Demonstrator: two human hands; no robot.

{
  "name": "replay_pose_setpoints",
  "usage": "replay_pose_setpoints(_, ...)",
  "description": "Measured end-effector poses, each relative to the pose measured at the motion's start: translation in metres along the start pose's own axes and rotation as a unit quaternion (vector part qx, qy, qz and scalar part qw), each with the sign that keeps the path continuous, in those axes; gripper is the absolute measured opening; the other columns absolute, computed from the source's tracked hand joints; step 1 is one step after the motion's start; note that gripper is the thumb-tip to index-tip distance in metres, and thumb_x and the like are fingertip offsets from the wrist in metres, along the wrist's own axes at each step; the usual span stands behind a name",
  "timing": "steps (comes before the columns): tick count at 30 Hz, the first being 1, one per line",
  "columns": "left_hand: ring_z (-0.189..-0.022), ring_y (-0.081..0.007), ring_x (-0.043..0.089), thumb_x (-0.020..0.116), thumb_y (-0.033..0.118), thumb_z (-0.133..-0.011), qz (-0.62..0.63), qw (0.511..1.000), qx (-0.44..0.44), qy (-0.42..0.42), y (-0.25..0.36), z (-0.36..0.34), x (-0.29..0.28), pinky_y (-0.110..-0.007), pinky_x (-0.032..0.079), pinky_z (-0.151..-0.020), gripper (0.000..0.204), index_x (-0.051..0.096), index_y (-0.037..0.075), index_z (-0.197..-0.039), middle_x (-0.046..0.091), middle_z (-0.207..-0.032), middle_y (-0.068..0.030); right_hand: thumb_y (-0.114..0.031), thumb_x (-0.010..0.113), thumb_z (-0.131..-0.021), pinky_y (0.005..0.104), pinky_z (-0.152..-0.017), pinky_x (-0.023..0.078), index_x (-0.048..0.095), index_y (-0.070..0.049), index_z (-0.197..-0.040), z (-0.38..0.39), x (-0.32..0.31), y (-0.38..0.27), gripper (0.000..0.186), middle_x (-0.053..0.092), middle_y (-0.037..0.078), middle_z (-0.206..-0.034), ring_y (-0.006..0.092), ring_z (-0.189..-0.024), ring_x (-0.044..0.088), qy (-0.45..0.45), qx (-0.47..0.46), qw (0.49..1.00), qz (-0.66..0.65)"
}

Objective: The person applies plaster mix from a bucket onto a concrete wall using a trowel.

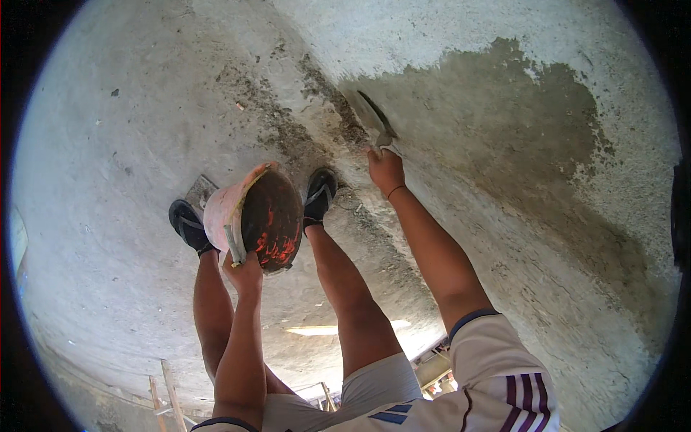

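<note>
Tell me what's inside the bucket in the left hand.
The pink bucket, gripped at its rim by the left hand, shows a dark inner wall with red-orange patches. Its bottom is in shadow, so any contents cannot be made out.

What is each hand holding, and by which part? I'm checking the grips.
Left hand: red bowl, gripped at its rim. Right hand: trowel, by its handle.

Your left hand (243, 273) holds the bucket (255, 216) between your two shoes, above the floor (108, 180). To its right, your right hand (386, 171) presses the trowel (374, 119) against the wall (518, 144).
</note>
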State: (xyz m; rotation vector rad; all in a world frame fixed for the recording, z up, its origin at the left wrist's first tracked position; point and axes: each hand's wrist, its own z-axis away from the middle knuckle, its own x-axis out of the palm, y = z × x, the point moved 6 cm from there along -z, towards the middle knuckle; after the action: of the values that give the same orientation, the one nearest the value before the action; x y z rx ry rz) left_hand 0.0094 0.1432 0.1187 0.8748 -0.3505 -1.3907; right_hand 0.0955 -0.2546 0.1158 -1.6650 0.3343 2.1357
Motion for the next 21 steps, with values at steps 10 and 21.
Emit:
replay_pose_setpoints(10,-0.054,-0.0092,0.044,0.051,0.0,-0.066,-0.051,0.998,0.006,-0.034,-0.016,0.004,-0.005,-0.029,0.036,-0.049,0.012,0.057,-0.006,-0.075,0.051,-0.058,-0.0023,-0.025,0.051,-0.089,0.0313,-0.048,0.037,0.05,0.0,-0.071,0.092,-0.204,-0.055,0.031,0.049,0.009,-0.057,0.0164,-0.05,0.044,0.0,0.052,0.971,-0.232)
replay_pose_setpoints(21,-0.055,-0.0102,0.047,0.053,0.001,-0.066,-0.038,0.999,0.019,-0.003,-0.017,0.007,-0.021,-0.03,0.039,-0.05,0.018,0.058,-0.008,-0.08,0.053,-0.058,-0.0058,-0.027,0.056,-0.085,0.0434,-0.061,0.042,0.055,0.005,-0.077,0.081,-0.092,-0.078,0.033,0.056,0.027,-0.072,0.0405,-0.07,0.056,-0.131,-0.008,0.984,-0.122)
